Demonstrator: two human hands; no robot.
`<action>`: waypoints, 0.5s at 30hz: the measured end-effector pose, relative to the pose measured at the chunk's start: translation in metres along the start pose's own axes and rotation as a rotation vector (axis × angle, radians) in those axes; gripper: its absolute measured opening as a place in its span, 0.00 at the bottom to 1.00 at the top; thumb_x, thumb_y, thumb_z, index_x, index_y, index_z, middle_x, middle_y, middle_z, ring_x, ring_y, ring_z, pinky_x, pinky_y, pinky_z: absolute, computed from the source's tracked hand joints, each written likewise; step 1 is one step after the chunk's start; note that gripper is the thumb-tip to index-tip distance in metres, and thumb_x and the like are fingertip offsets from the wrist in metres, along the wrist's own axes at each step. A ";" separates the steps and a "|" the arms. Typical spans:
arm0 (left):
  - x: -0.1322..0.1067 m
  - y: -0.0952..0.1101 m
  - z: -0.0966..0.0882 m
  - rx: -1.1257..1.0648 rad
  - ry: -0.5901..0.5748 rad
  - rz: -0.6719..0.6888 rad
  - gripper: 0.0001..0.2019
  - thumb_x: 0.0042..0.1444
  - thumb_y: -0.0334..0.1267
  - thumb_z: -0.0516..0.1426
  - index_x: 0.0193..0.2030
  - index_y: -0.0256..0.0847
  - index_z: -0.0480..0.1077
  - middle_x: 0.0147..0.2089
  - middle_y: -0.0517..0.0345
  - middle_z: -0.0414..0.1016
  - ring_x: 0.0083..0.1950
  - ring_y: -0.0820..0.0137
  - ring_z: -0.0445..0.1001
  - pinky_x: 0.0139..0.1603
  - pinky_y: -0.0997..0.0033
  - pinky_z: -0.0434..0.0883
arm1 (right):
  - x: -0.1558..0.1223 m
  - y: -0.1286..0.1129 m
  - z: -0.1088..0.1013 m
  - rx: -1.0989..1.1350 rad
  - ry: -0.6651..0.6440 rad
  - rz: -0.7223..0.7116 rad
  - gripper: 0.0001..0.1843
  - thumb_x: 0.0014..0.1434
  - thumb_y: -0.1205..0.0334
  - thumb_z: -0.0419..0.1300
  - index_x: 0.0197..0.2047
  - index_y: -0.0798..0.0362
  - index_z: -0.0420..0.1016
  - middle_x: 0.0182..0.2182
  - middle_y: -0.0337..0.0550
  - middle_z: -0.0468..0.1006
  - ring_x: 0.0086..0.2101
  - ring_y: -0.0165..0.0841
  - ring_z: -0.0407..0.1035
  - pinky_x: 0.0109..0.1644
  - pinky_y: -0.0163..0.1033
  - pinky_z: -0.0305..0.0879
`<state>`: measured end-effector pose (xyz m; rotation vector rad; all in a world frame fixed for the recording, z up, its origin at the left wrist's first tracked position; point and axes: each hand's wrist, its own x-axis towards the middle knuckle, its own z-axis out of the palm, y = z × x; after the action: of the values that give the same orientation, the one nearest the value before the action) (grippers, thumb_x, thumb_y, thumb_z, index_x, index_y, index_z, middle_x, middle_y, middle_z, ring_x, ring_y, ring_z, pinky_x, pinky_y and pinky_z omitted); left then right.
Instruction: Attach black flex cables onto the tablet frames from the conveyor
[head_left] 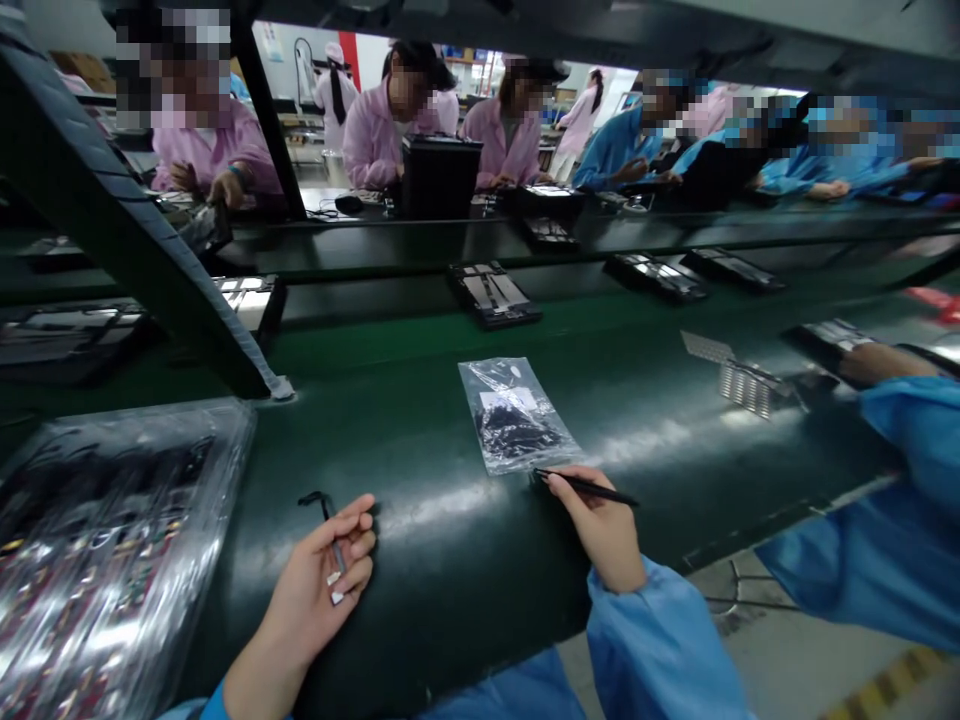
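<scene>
My left hand (322, 570) is palm up with its fingers curled over a thin black-and-grey flex cable (336, 550). One bent black end sticks out past the fingers, and small white tabs show at the other end. My right hand (600, 525) grips black tweezers (589, 487), their tips pointing left, close to the lower edge of a clear plastic bag (517, 415). Small black parts and a white label lie inside the bag. Whether the tips touch the bag I cannot tell.
Clear plastic trays (127, 560) of small parts are stacked at left, beside a slanted post (172, 250). Open device housings (491, 293) lie along the green bench. At right, a co-worker's hand (889, 362) reaches over another device, near perforated sticker sheets (750, 388).
</scene>
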<state>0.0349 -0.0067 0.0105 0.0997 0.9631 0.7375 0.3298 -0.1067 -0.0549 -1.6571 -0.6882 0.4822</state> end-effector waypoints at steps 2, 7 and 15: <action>0.000 0.000 0.001 0.005 -0.003 -0.008 0.10 0.57 0.22 0.48 0.39 0.31 0.69 0.26 0.60 0.62 0.16 0.82 0.55 0.08 0.84 0.52 | -0.001 -0.001 0.000 -0.012 0.000 -0.005 0.18 0.46 0.48 0.68 0.35 0.52 0.76 0.34 0.45 0.79 0.36 0.41 0.73 0.48 0.52 0.67; 0.001 0.001 0.000 0.014 -0.003 -0.006 0.10 0.55 0.22 0.49 0.39 0.32 0.69 0.26 0.60 0.62 0.16 0.82 0.56 0.08 0.84 0.51 | -0.002 -0.007 0.000 -0.009 0.010 -0.004 0.17 0.46 0.48 0.69 0.33 0.53 0.77 0.31 0.43 0.79 0.33 0.38 0.73 0.45 0.47 0.68; -0.001 -0.008 0.001 0.146 -0.123 0.009 0.07 0.51 0.25 0.58 0.38 0.31 0.73 0.27 0.61 0.68 0.14 0.87 0.48 0.11 0.85 0.48 | -0.014 -0.030 0.013 0.157 -0.014 0.058 0.16 0.49 0.52 0.69 0.34 0.54 0.74 0.30 0.44 0.81 0.33 0.37 0.77 0.41 0.40 0.73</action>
<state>0.0391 -0.0129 0.0084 0.2738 0.8982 0.6609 0.3051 -0.1035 -0.0285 -1.5302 -0.5982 0.5760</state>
